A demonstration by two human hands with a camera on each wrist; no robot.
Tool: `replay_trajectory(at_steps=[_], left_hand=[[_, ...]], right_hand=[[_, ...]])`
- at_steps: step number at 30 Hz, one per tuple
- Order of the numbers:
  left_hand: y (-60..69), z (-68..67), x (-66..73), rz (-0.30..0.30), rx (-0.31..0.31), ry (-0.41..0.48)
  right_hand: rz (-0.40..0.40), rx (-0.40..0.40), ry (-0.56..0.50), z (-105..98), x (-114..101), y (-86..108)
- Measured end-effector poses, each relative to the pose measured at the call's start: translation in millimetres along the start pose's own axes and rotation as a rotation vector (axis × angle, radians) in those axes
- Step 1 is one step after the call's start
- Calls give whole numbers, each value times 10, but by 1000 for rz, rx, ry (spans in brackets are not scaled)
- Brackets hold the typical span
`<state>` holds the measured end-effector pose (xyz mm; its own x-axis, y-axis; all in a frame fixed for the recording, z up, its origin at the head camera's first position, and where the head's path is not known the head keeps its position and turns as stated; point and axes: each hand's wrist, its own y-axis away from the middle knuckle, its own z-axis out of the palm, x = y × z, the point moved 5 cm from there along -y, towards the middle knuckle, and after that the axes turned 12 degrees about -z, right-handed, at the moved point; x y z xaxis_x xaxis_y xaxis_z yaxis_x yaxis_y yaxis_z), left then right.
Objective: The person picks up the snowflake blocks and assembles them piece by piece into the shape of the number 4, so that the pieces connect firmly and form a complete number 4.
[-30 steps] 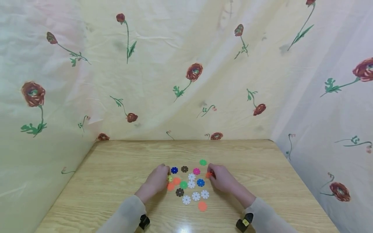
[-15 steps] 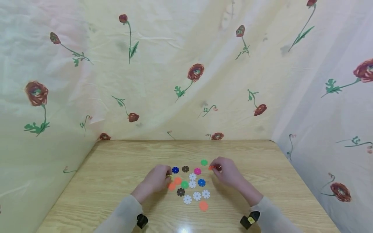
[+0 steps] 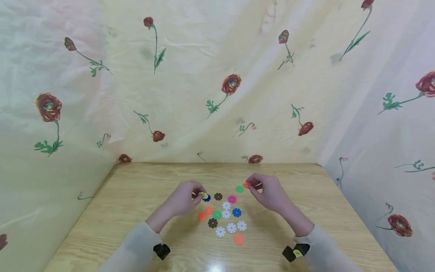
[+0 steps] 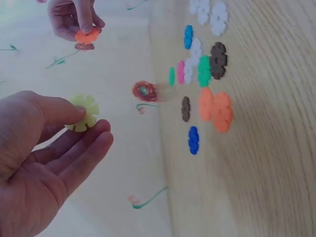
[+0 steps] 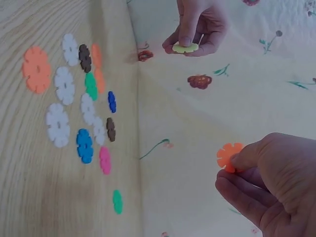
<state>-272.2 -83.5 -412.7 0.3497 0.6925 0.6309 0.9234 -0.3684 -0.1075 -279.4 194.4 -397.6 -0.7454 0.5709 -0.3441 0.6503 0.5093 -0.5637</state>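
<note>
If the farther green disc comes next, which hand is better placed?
Probably the right hand: in the head view it appears beside that green notched disc, while the left hand is by the dark blue disc. Neither is free: the right pinches an orange notched disc, the left a yellow disc.

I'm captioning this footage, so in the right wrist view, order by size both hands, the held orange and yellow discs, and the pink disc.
1. Right hand
2. Left hand
3. Held orange disc
Held yellow disc, pink disc: too alike to rank, both seen slanted.

Pale sleeves (image 3: pixel 132 243), black wrist cameras (image 3: pixel 161 251)
</note>
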Motion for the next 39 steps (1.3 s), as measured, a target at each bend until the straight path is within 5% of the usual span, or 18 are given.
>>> replay_trajectory(at_steps=[13,21,29,39], left_hand=[[3,-168,194,25,142,181],[8,-160,284,41,155,239],[9,-115,407,169,157,263],[-17,-103,447,207,169,247]], right_hand=[[-160,99,-7,-130,-382,-86],[-228,114,-29,-98,-474,-127],[-304,113,-35,-16,-570,-176],[-390,214,-59,-14,-660,-194]])
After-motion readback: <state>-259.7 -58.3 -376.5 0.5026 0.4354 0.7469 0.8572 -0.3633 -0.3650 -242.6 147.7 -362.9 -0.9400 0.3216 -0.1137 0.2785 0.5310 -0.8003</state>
